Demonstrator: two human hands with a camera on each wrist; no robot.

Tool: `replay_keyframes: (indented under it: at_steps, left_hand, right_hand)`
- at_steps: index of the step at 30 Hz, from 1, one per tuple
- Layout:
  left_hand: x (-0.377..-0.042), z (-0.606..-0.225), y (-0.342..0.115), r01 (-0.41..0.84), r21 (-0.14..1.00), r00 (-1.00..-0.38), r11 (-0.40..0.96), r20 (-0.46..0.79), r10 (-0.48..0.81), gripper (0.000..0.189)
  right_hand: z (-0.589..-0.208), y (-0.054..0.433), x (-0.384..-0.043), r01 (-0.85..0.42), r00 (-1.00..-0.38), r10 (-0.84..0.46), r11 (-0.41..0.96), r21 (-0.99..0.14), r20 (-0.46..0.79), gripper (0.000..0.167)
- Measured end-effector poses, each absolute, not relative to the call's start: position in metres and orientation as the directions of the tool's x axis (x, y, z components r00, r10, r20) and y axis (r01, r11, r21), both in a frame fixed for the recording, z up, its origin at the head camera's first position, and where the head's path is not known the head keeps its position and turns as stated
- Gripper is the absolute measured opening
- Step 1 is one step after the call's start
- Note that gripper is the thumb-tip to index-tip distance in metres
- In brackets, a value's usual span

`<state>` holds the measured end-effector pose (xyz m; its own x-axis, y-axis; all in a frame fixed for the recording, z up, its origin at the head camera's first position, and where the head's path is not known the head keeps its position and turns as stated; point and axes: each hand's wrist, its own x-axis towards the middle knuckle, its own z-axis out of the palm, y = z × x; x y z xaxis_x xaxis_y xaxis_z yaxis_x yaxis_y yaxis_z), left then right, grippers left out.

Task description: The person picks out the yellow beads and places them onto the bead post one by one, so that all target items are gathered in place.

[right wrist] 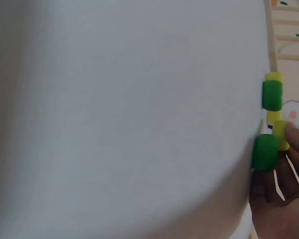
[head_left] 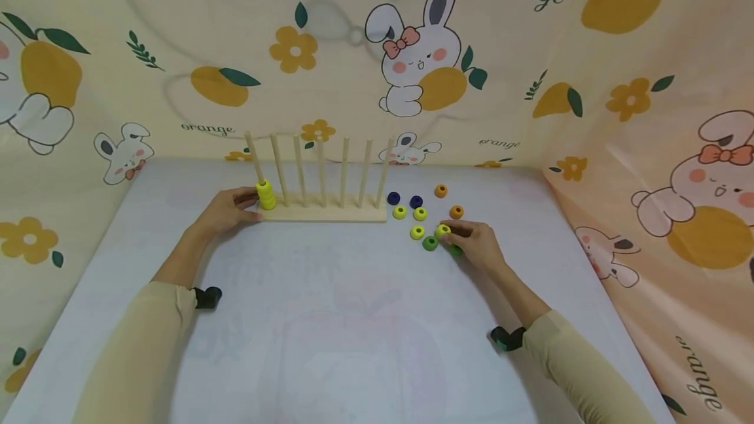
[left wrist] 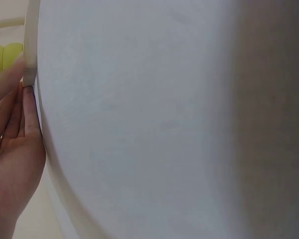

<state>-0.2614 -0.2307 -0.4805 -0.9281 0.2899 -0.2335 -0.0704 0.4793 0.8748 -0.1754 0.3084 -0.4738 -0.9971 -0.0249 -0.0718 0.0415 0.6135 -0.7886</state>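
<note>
Right hand [head_left: 480,245] pinches yellow bead [head_left: 443,231]; left hand [head_left: 224,213] touches, perhaps grips, rack [head_left: 324,216]

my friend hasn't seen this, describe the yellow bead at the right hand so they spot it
On the white table, find the wooden peg rack; loose beads lie off its right end. Among them, go to the right hand. The yellow bead it pinches is the one; the other loose yellow beads lie untouched on the table.

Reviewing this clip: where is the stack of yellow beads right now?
In the head view, the yellow stack sits on the leftmost peg of the wooden rack, just right of the left hand.
</note>
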Motion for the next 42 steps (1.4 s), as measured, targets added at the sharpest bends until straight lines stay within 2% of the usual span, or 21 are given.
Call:
replay_keyframes:
  at_steps: [7, 11, 21, 34, 42]
  left_hand:
    - [-0.261, -0.479, -0.231, -0.066, 0.879, -0.926, 0.473, -0.23, 0.299, 0.079]
    - [-0.26, -0.48, -0.229, -0.083, 0.882, -0.926, 0.463, -0.24, 0.291, 0.08]
    - [-0.26, -0.48, -0.23, -0.083, 0.887, -0.925, 0.455, -0.238, 0.295, 0.08]
    - [-0.264, -0.486, -0.232, -0.071, 0.882, -0.929, 0.467, -0.228, 0.291, 0.079]
    - [-0.265, -0.485, -0.231, -0.067, 0.873, -0.928, 0.482, -0.232, 0.291, 0.081]
  right_hand:
    - [-0.457, 0.305, -0.18, 0.045, -0.999, 0.003, 0.562, -0.826, -0.052, 0.031]
    - [-0.448, 0.303, -0.181, 0.028, -0.999, -0.004, 0.583, -0.812, -0.037, 0.031]
    - [-0.434, 0.303, -0.188, -0.023, -1.0, -0.017, 0.574, -0.818, 0.016, 0.039]
    - [-0.41, 0.295, -0.203, -0.081, -0.996, -0.069, 0.472, -0.878, 0.054, 0.038]
    - [-0.388, 0.284, -0.21, -0.134, -0.99, -0.106, 0.518, -0.845, 0.092, 0.036]
